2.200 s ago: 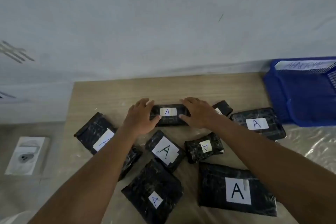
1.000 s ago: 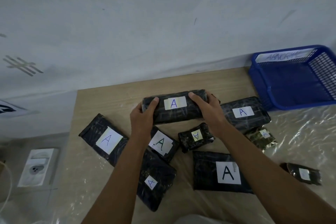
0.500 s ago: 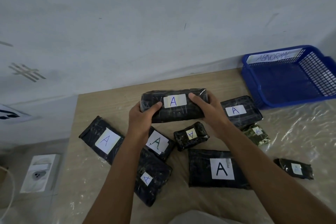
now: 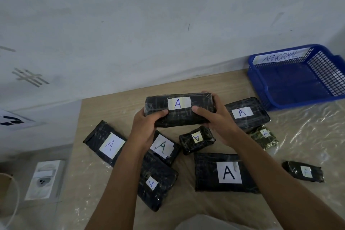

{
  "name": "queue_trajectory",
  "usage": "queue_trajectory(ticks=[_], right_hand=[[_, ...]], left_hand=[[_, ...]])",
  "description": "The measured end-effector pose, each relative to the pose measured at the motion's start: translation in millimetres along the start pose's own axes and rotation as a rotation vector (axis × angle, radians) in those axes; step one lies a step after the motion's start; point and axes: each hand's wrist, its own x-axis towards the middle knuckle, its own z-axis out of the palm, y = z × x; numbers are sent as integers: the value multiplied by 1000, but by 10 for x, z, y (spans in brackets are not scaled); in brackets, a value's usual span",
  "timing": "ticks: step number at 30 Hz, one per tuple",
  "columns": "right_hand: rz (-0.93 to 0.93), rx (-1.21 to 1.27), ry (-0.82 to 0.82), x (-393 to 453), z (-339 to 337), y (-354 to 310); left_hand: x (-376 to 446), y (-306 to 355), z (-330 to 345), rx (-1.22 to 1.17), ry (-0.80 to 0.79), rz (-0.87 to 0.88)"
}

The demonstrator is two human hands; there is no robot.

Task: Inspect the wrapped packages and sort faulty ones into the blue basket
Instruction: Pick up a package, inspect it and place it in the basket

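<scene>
Head view: both the left hand [image 4: 144, 127] and the right hand [image 4: 217, 117] curl their fingers round a glossy black film-wrapped oblong package [image 4: 180, 110], white "A" label up, above the wooden desk [image 4: 115, 106]. Eight more wrapped packages lie below. At 2 o'clock, the blue basket [image 4: 261, 87] of plastic mesh, tagged "ABNORMAL", seemingly holds nothing.

The package [image 4: 180, 111] in my hands [image 4: 145, 127] is black under glossy clear film, with a white label bearing a blue letter A. The other packages on the desk [image 4: 115, 106] are black too, each with a white label; the big package [image 4: 226, 172] near me has a black A. One small package [image 4: 264, 137] looks greenish and mottled. The desk is pale wood grain. The basket [image 4: 298, 80] is blue mesh with a white strip lettered in blue. The wall [image 4: 168, 15] is grey-white.
</scene>
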Motion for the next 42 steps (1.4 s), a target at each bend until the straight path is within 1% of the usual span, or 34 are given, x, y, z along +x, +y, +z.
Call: queue_trajectory(ticks=[3, 6, 9, 11, 14, 16, 18, 19, 21, 24, 25, 27, 30, 32, 34, 36, 39, 42], right_hand=[[16, 68, -50, -23, -19, 35], [42, 137, 28, -45, -20, 30], [110, 219, 87, -73, -14, -17], [146, 232, 97, -77, -21, -40], [126, 174, 58, -107, -15, -72], [79, 0, 21, -151, -32, -91], [-44, -195, 0, -221, -12, -140], [-111, -231, -4, -248, 3, -146], [-228, -224, 8, -284, 34, -174], [-328, -181, 22, -311, 93, -182], [-337, -190, 26, -311, 111, -179], [-329, -197, 63, -279, 112, -133], [-234, -135, 180, -229, 113, -39], [-197, -103, 200, -236, 132, -11], [-169, -103, 169, -242, 140, -4], [-156, -90, 138, -263, 138, -15], [-173, -87, 183, -326, 225, -143], [-203, -89, 228, -334, 308, -201]], left_hand=[[-12, 37, 2, 3, -20, -22], [19, 9, -98, 93, -109, 17], [-19, -11, -157, 303, -201, 198], [-68, -26, -132, 327, -215, 289], [-131, -41, -87, 277, -164, 356], [-120, -41, -106, 247, -125, 360], [-79, -41, -138, 211, -120, 325], [-70, -36, -143, 190, -127, 302], [-73, -29, -120, 139, -129, 265], [-89, -9, -68, 66, -118, 212], [-98, -12, -64, 59, -113, 214], [-133, -28, -55, 92, -85, 277], [-240, -57, 4, 259, -17, 476], [-276, -56, 58, 304, 25, 568], [-271, -57, 69, 318, 83, 581], [-269, -44, 72, 308, 111, 557], [-285, -25, 95, 316, 102, 534], [-318, 11, 138, 257, 76, 512]])
